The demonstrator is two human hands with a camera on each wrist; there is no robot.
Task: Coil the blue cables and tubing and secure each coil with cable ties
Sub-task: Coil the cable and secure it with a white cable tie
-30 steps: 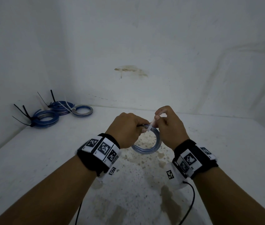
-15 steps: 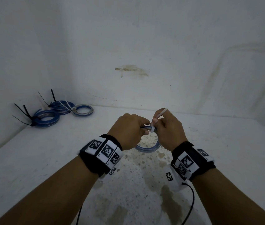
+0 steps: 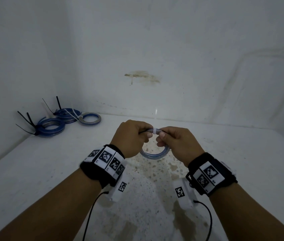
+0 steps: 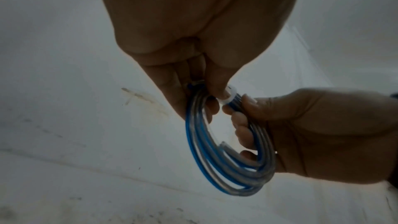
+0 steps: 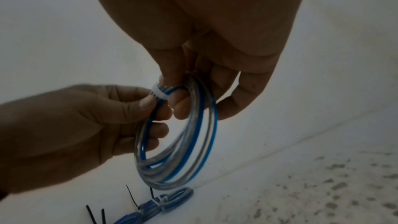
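Note:
I hold a small coil of clear and blue tubing (image 3: 155, 154) upright above the white surface, between both hands. My left hand (image 3: 146, 136) pinches the top of the coil just left of a white cable tie (image 3: 155, 131) that wraps the strands. My right hand (image 3: 160, 136) grips the coil just right of the tie, with its fingers curled through the ring. The left wrist view shows the tie (image 4: 230, 94) snug round the coil (image 4: 200, 168). From the right wrist, the tie (image 5: 158, 92) sits between both thumbs on the coil (image 5: 193, 159). A faint white streak above the hands may be the tie's tail.
Three tied blue coils lie in the far left corner by the walls: one with black ties (image 3: 51, 126), one behind it (image 3: 68, 115), and a greyer one (image 3: 90, 118). The white surface (image 3: 242, 162) is stained below my hands. Walls close off the left and back.
My right hand has let go of the raised tie tail and dropped to grip the coil beside the tie. The tie now sits tight round the strands.

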